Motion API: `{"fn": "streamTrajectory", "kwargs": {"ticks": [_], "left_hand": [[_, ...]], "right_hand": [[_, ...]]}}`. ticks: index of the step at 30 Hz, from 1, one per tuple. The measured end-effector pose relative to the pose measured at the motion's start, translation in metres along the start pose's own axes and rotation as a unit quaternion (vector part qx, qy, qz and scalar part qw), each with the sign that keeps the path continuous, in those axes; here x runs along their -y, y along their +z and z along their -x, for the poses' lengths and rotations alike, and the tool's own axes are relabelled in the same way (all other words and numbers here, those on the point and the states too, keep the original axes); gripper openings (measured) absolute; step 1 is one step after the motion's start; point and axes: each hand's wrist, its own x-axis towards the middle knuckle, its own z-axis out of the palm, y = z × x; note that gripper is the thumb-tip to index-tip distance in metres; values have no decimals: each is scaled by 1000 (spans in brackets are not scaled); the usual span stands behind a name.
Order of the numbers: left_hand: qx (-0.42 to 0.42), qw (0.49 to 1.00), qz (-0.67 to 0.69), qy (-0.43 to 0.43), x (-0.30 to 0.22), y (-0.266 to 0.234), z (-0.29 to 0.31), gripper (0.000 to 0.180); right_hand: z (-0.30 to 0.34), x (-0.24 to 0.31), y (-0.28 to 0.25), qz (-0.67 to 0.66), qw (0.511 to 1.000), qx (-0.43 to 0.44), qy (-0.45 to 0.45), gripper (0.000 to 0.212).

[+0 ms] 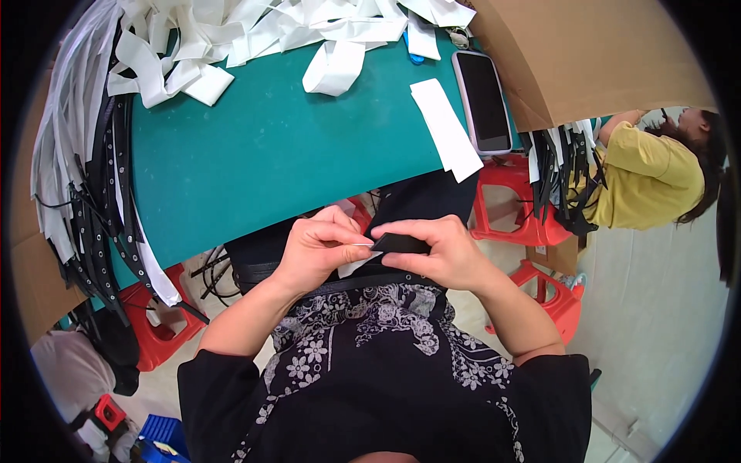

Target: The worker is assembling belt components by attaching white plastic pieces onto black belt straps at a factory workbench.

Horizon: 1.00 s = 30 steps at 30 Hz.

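Observation:
Over my lap, just in front of the table edge, my two hands meet. My right hand (441,248) is closed on the folded end of a black strap (406,245), fingers above and thumb below. My left hand (320,245) pinches the thin edge of a white paper strip (356,264) right beside the strap's end. Part of that strip hangs down under the fingers. Across my waist runs a black band with eyelets (421,277); whether it joins the held strap is hidden.
White paper strips (270,31) lie heaped on the green table (255,154). Eyelet straps (99,170) hang at the left, more (552,166) at the right. A phone (485,100) lies near stacked white strips (446,127) and a cardboard box (594,62). A person in yellow (648,177) sits right.

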Motion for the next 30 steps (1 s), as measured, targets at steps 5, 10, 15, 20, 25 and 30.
{"fn": "streamTrajectory", "kwargs": {"ticks": [5,10,15,20,25,30], "left_hand": [[-4,996,-88,-32,-5,3,3,26],[-10,987,-161,-20,-16,13,4,34],[-19,953,-294,68,-7,6,4,28],[14,916,-302,265,-3,5,-9,17],[23,897,-312,312,-9,2,-12,14],[76,837,-398,367,-5,-3,-12,23]], "right_hand": [[-3,2,4,-100,987,13,128,15],[-6,-4,11,-92,988,-9,124,14],[-11,-2,15,-79,990,-8,115,16],[-10,-3,10,-101,986,18,131,17],[3,7,-16,73,994,12,75,25],[6,16,-22,268,955,-12,-129,15]]}}
